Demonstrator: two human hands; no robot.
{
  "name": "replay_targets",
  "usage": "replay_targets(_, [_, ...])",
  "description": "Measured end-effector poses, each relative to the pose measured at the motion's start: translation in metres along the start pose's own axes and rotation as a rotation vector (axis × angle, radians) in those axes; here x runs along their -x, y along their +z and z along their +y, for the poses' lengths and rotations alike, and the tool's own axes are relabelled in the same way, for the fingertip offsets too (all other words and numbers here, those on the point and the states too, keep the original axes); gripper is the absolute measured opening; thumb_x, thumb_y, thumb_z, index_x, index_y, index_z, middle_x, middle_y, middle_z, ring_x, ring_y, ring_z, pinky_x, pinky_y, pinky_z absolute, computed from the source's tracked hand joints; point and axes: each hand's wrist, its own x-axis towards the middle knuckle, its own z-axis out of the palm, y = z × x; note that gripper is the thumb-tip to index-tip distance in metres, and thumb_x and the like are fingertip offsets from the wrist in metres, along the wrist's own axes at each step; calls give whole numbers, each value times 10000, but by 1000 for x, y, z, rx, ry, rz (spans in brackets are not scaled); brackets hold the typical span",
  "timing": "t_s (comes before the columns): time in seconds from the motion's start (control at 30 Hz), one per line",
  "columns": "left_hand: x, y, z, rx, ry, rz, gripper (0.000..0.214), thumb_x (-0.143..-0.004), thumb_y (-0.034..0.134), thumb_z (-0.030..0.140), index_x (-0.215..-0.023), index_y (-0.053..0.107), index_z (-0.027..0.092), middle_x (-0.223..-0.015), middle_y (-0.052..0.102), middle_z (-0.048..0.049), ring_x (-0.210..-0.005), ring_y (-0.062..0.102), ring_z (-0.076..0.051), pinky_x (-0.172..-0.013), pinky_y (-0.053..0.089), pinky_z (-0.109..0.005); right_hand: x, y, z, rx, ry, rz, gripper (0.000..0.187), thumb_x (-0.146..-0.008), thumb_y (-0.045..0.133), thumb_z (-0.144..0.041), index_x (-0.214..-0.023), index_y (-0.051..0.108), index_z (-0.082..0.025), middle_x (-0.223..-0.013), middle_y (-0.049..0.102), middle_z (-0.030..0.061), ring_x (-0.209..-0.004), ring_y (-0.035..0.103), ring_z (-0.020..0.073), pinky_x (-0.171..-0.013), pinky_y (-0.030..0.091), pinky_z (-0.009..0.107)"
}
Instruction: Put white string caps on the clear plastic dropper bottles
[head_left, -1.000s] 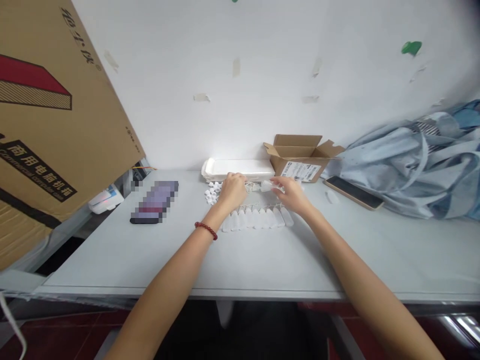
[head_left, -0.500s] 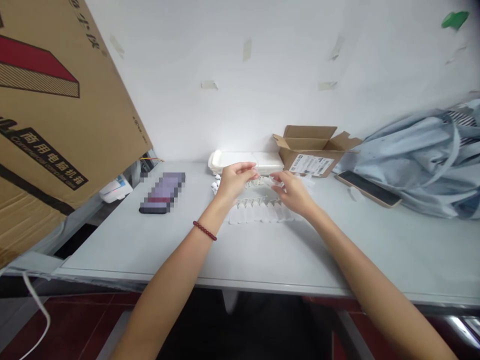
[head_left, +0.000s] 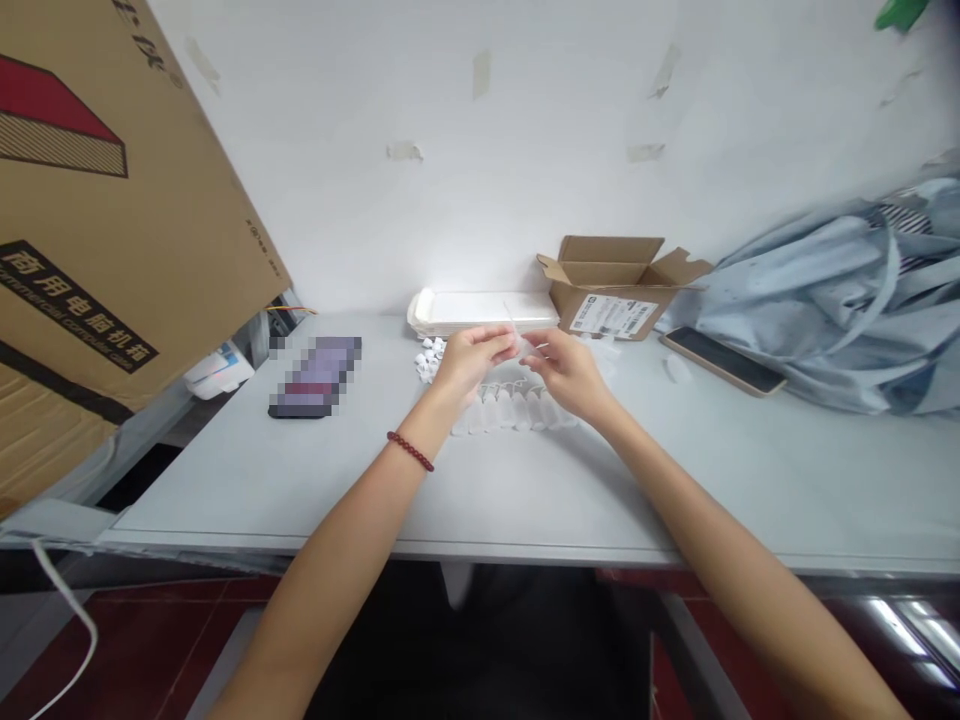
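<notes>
My left hand [head_left: 476, 362] pinches a thin white strand [head_left: 510, 314] that sticks up above its fingertips. Close beside it, my right hand [head_left: 568, 370] has its fingers closed on a small translucent white plastic piece [head_left: 526, 347], partly hidden by the fingers. The two meet between my fingertips; whether they are joined I cannot tell. Below my hands, a row of similar translucent pieces [head_left: 510, 411] lies on the table, with thin white loops at their far ends. Small white caps [head_left: 427, 360] are heaped by my left hand.
Behind my hands lies a stack of white packets [head_left: 480, 308], with an open cardboard box [head_left: 611, 300] to its right. Phones [head_left: 319, 378] lie at both sides. A large carton [head_left: 135, 220] leans in at left; a pale blue bag [head_left: 832, 300] fills the right.
My hands have come closer together, the right one moving left toward the left one. The thin strand now shows above my left fingertips. The view has shifted slightly.
</notes>
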Motion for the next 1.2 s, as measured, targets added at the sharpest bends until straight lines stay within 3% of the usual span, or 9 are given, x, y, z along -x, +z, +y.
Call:
replay_targets(0.13, [-3, -2, -4, -153, 44, 10, 74, -742, 648, 139, -788, 689, 97, -851, 693, -69, -660, 621, -95, -774, 520, -289, 0, 0, -4, -109, 58, -18, 253, -774, 534, -172, -1019, 595, -163, -983, 657, 99, -806, 659, 219, -730, 530, 397])
replay_targets(0.3, [-5, -5, -10, -603, 279, 8, 174, -783, 604, 245, -869, 707, 136, -820, 697, -63, -672, 619, -132, -645, 514, -256, 1, 0, -2, -187, 107, -52, 228, -768, 515, -162, -986, 583, -163, -966, 658, 89, -756, 670, 194, -687, 530, 356])
replay_targets(0.4, [-6, -6, -12, -715, 331, -46, 187, -815, 534, 222, -862, 698, 145, -930, 698, -64, -644, 618, -112, -621, 500, -236, 1, 1, 2, -203, 102, -67, 229, -754, 534, -175, -976, 590, -155, -981, 658, 93, -741, 660, 185, -671, 523, 336])
replay_targets(0.57, [-6, -5, -10, -521, 146, -28, 176, -791, 530, 186, -867, 677, 126, -838, 678, -63, -656, 617, -127, -539, 480, -214, 0, 0, 2, -155, 82, -102, 266, -757, 529, -181, -1005, 622, -153, -899, 675, 75, -696, 635, 175, -640, 516, 318])
replay_targets(0.87, [1, -7, 3, -142, -75, -55, 164, -714, 644, 187, -852, 696, 116, -773, 631, -46, -655, 598, -107, -599, 476, -226, 1, -7, -6, -88, -20, -97, 288, -786, 507, -137, -1037, 638, -190, -946, 656, 69, -731, 641, 177, -665, 530, 328])
replay_targets(1.2, [-3, -10, 0, -96, -123, -66, 181, -695, 669, 204, -846, 696, 108, -704, 584, -14, -635, 565, -85, -577, 449, -201, 0, -10, -4, -3, -88, -74, 300, -791, 541, -128, -1064, 643, -201, -943, 634, 75, -817, 618, 190, -714, 535, 338])
